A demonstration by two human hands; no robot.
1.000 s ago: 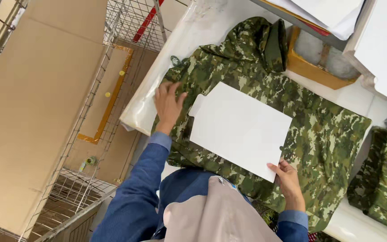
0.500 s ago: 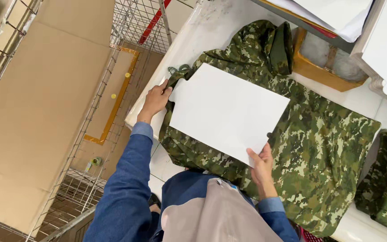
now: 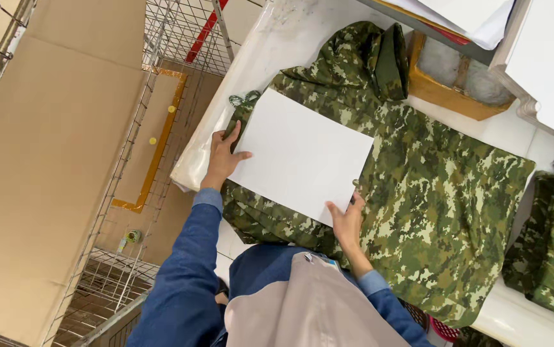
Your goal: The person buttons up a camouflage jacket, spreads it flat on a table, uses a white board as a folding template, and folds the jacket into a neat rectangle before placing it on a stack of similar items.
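From the left I see my left hand (image 3: 224,157), fingers spread flat, pinching the left edge of the white cardboard sheet (image 3: 302,157). The sheet lies on the camouflage jacket (image 3: 431,193) spread over the white table (image 3: 277,38), long axis running between both hands. My right hand (image 3: 347,222) grips its near right corner, equally close.

Garment: a camouflage jacket (image 3: 437,193) lies spread on the white table (image 3: 290,32).
Board: a white cardboard sheet (image 3: 302,157) rests flat on the jacket.
Left hand (image 3: 224,154): grips the sheet's left edge.
Right hand (image 3: 347,222): holds its near corner.
Beside: a wire cart (image 3: 161,83).
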